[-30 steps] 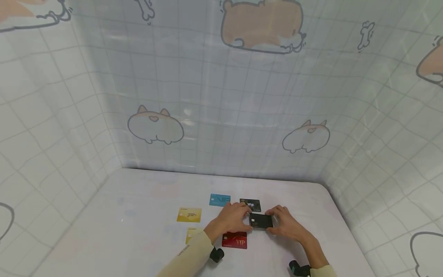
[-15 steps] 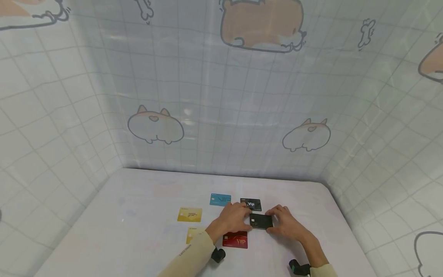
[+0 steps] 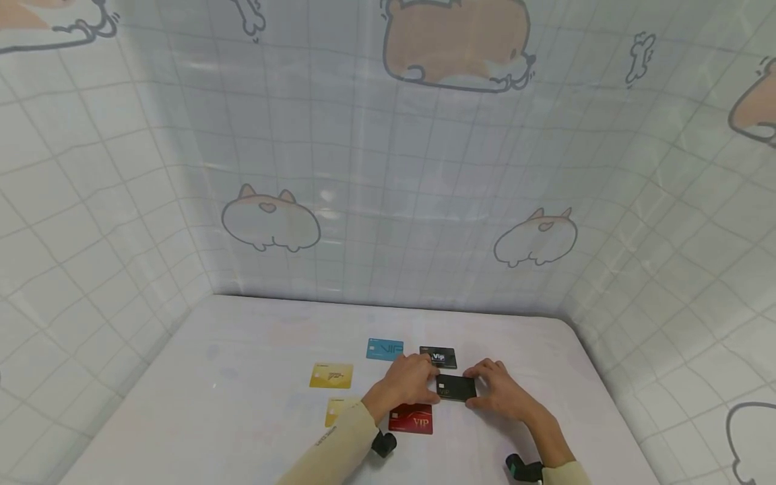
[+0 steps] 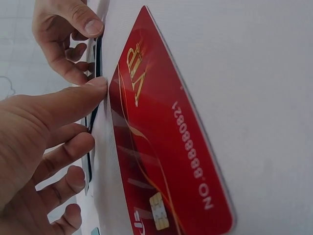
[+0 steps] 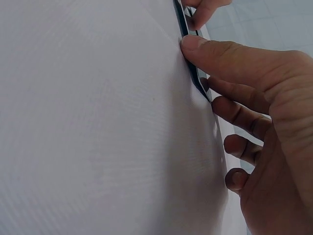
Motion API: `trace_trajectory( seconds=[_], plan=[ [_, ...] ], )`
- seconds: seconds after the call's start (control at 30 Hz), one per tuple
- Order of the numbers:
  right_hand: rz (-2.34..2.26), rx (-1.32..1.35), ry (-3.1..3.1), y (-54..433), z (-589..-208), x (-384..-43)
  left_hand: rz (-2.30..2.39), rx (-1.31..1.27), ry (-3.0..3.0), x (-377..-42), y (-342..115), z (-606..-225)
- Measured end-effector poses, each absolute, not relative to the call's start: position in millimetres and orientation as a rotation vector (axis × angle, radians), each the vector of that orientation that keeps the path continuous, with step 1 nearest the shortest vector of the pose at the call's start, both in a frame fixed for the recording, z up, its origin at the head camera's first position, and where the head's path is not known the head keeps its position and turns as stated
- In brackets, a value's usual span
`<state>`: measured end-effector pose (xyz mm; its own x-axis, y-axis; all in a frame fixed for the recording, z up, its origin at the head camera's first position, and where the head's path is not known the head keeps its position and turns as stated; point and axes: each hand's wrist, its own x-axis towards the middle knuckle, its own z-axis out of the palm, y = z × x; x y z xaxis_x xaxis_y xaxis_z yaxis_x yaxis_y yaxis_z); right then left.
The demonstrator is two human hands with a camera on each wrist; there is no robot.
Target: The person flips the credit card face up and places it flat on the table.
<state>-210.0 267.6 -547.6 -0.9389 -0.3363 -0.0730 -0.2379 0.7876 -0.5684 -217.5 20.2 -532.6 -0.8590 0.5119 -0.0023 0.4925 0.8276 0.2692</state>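
Observation:
A black VIP card lies flat or nearly flat between my two hands. My left hand holds its left end, thumb at the near edge and fingertips at the far side. My right hand grips the right end the same way, between thumb and forefinger. From the right wrist view, the card's dark edge shows under the right thumb. Just behind is a second black card marked Vip, partly covered by left fingers. A red VIP card sits under and in front of the left hand.
Left of the hands lie a blue card, a yellow card and another yellow card partly hidden by the left sleeve. All rest on a white-covered table. A patterned curtain encloses the back and sides.
Both hands keep their hold on the black card, with hardly any movement. The whole head view shifts by only a few pixels.

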Motion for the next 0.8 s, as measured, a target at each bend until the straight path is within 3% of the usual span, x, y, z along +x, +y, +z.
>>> trace_trajectory(
  seconds=[0.8],
  plan=[
    [-0.848,-0.409,3.026,262,-534,-210,0.574,0.729,3.053,-225,-1,-531]
  ],
)
